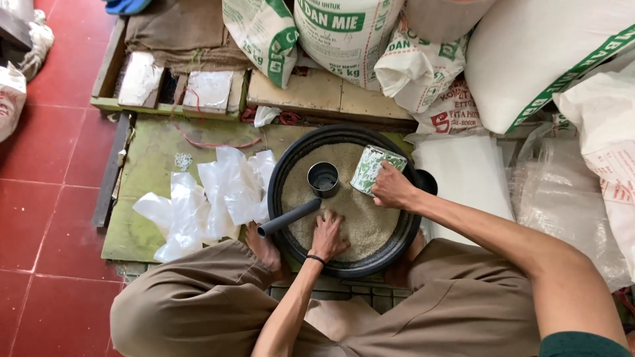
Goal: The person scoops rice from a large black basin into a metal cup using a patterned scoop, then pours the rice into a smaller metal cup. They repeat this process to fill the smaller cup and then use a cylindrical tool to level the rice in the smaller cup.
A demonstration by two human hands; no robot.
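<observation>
A person sat cross-legged on the floor before a round black basin [280, 173] filled with pale rice [360, 218]. The left hand [329, 236] lay palm down on the grain at about six o'clock in the basin, fingers spread and pressed flat into the rice, gripping nothing; a dark band circled that wrist. The right hand [391, 188] sat at about two o'clock in the basin, fingers closed around a green-and-white patterned tin can [374, 168], which was tilted with its open mouth turned away from the person toward the basin's far rim.

Just beside the can, at roughly eleven o'clock from the basin's centre, a small metal scoop cup [323, 178] stood upright in the rice, and its dark tubular handle [289, 219] ran out toward eight o'clock, over the basin's rim. The left hand was near the handle but apart from it.

At nine o'clock from the basin, a loose heap of clear plastic bags [205, 198] lay on a worn green board [139, 165]. At three o'clock lay a flat white sheet [466, 175] and more clear plastic. Large white sacks [344, 30] with green print were stacked at twelve o'clock, behind a wooden pallet [317, 92]. Red floor tiles [46, 152] spread out at nine o'clock, beyond the board.
</observation>
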